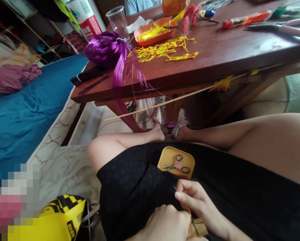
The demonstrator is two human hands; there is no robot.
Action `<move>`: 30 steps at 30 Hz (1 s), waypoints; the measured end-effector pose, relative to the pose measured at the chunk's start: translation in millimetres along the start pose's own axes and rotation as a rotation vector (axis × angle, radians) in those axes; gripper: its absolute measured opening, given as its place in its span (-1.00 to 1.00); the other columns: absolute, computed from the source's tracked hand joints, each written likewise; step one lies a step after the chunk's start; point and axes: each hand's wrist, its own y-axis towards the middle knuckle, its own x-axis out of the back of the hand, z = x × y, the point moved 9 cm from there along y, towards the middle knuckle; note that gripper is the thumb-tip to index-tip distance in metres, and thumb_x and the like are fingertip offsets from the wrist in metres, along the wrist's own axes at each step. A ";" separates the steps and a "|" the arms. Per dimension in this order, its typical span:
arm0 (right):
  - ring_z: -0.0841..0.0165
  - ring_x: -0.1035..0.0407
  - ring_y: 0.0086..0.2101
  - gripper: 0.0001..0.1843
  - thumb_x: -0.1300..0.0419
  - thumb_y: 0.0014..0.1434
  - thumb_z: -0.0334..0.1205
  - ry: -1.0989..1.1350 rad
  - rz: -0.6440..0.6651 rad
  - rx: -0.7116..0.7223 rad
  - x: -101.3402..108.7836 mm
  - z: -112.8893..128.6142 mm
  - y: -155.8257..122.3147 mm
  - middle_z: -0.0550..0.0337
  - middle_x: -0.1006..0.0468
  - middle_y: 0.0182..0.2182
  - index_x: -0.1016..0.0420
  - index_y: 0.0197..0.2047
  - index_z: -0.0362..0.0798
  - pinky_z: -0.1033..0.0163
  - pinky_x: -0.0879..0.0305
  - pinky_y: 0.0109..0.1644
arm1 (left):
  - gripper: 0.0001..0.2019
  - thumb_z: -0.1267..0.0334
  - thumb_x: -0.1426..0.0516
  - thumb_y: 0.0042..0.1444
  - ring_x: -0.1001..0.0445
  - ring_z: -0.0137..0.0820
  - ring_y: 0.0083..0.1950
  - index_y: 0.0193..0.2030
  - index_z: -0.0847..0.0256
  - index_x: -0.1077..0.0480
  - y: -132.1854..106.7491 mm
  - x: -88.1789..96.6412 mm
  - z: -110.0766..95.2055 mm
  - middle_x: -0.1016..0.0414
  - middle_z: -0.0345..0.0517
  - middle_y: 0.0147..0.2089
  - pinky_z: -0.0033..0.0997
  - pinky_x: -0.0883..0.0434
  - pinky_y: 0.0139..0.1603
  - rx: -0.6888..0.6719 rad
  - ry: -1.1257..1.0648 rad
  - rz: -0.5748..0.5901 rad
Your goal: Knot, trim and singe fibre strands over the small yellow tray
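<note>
My right hand (196, 199) is closed in a pinch over my lap, and a thin needle (175, 189) pokes out between its thumb and forefinger. Just left of it, my left hand (166, 222) is closed with its back up, against a light-brown wooden piece (200, 228). Dark thread crosses that piece, and a short yellow-and-red cord (189, 211) stands up beside it. Part of the wood is hidden by the left hand. Beyond both hands, a yellow tray (191, 157) on the black cloth bears small pink-handled scissors (178, 164).
On the brown table (215, 57) lie a purple thread bundle (104, 50), yellow knotted cords (155, 52), an orange dish (147, 42) and pliers (278, 27). A plastic cup (118, 23) stands behind. A thin stick (165, 102) juts along the table edge. A blue-covered bed (46, 97) is at left.
</note>
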 end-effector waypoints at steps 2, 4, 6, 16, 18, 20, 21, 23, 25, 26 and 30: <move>0.55 0.12 -0.64 -0.55 -0.25 -0.04 0.06 0.021 -0.022 -0.001 0.9 -1.0 1.1 0.45 -0.05 -0.73 -0.16 -0.62 -0.05 0.38 0.21 -0.60 | -0.54 -0.12 -0.05 0.04 -0.46 -0.24 -0.63 -0.38 0.27 -0.54 1.0 -0.6 -1.2 -0.52 0.00 -0.59 -0.51 -0.03 -0.73 -0.007 0.021 -0.006; 0.55 0.12 -0.65 -0.56 -0.26 -0.05 0.06 0.040 -0.044 -0.001 1.6 -2.5 2.0 0.45 -0.04 -0.72 -0.16 -0.62 -0.05 0.39 0.21 -0.61 | -0.56 -0.10 -0.07 0.04 -0.48 -0.20 -0.61 -0.38 0.28 -0.54 1.4 0.3 -1.7 -0.54 0.03 -0.57 -0.49 -0.09 -0.71 -0.004 0.024 -0.006; 0.56 0.11 -0.66 -0.56 -0.26 -0.05 0.06 0.061 -0.068 0.002 2.7 -4.1 2.7 0.46 -0.04 -0.72 -0.16 -0.62 -0.05 0.39 0.21 -0.62 | -0.56 -0.09 -0.07 0.03 -0.50 -0.16 -0.58 -0.35 0.29 -0.54 1.1 1.8 -1.1 -0.56 0.07 -0.54 -0.47 -0.14 -0.69 0.012 0.011 0.002; 0.61 0.18 -0.74 -0.53 -0.24 -0.05 0.13 0.118 -0.148 0.040 8.4 -5.5 10.3 0.51 -0.02 -0.79 -0.14 -0.60 -0.03 0.41 0.27 -0.69 | -0.56 0.01 -0.01 0.12 -0.55 0.07 -0.37 -0.20 0.37 -0.52 -0.9 -7.2 -3.8 -0.57 0.32 -0.37 -0.21 -0.40 -0.45 0.087 -0.002 0.164; 0.60 0.19 -0.72 -0.54 -0.24 -0.04 0.12 0.113 -0.155 0.065 11.2 0.6 9.3 0.51 -0.01 -0.76 -0.15 -0.59 -0.03 0.42 0.26 -0.67 | -0.61 0.10 0.02 0.15 -0.55 0.05 -0.33 -0.19 0.35 -0.52 -1.4 -10.5 -3.3 -0.58 0.30 -0.34 -0.20 -0.40 -0.40 0.083 0.005 0.187; 0.59 0.18 -0.69 -0.55 -0.24 -0.03 0.11 0.106 -0.160 0.095 14.8 9.4 7.6 0.50 -0.01 -0.74 -0.16 -0.58 -0.04 0.42 0.23 -0.65 | -0.62 0.09 0.00 0.13 -0.55 -0.01 -0.34 -0.20 0.32 -0.52 -1.6 -9.4 2.1 -0.59 0.23 -0.34 -0.25 -0.39 -0.39 0.107 -0.043 0.164; 0.58 0.18 -0.68 -0.56 -0.23 -0.01 0.10 0.102 -0.159 0.106 16.5 14.3 6.8 0.50 -0.01 -0.73 -0.16 -0.57 -0.04 0.41 0.22 -0.64 | -0.62 0.06 -0.02 0.10 -0.55 -0.05 -0.36 -0.21 0.31 -0.51 -1.8 -7.2 6.6 -0.59 0.18 -0.35 -0.29 -0.38 -0.41 0.131 -0.079 0.138; 0.57 0.16 -0.67 -0.57 -0.22 0.02 0.08 0.094 -0.155 0.123 19.2 24.2 5.4 0.48 -0.02 -0.72 -0.16 -0.57 -0.04 0.41 0.21 -0.63 | -0.61 0.01 -0.05 0.04 -0.53 -0.14 -0.40 -0.23 0.28 -0.51 -2.6 -1.3 15.3 -0.59 0.09 -0.38 -0.39 -0.34 -0.46 0.172 -0.148 0.083; 0.55 0.14 -0.65 -0.58 -0.20 0.04 0.06 0.052 -0.158 0.148 20.7 34.7 3.8 0.46 -0.05 -0.71 -0.17 -0.57 -0.04 0.39 0.17 -0.61 | -0.64 0.02 -0.06 0.02 -0.51 -0.23 -0.44 -0.25 0.26 -0.49 -3.0 6.5 18.9 -0.57 0.00 -0.41 -0.47 -0.28 -0.51 0.168 -0.189 0.025; 0.54 0.13 -0.63 -0.59 -0.19 0.05 0.06 0.022 -0.166 0.165 21.2 39.7 2.8 0.45 -0.06 -0.69 -0.17 -0.57 -0.04 0.39 0.16 -0.59 | -0.64 0.02 -0.06 0.02 -0.50 -0.25 -0.46 -0.26 0.25 -0.49 -3.1 10.1 18.9 -0.57 -0.03 -0.42 -0.49 -0.25 -0.54 0.155 -0.197 0.002; 0.51 0.11 -0.60 -0.60 -0.13 0.11 0.06 -0.102 -0.153 0.196 14.9 49.8 -0.3 0.42 -0.07 -0.66 -0.16 -0.55 -0.04 0.37 0.13 -0.57 | -0.56 -0.10 -0.03 0.01 -0.51 -0.19 -0.48 -0.29 0.24 -0.51 -1.2 13.0 15.5 -0.56 0.00 -0.48 -0.47 -0.20 -0.59 0.111 -0.134 -0.017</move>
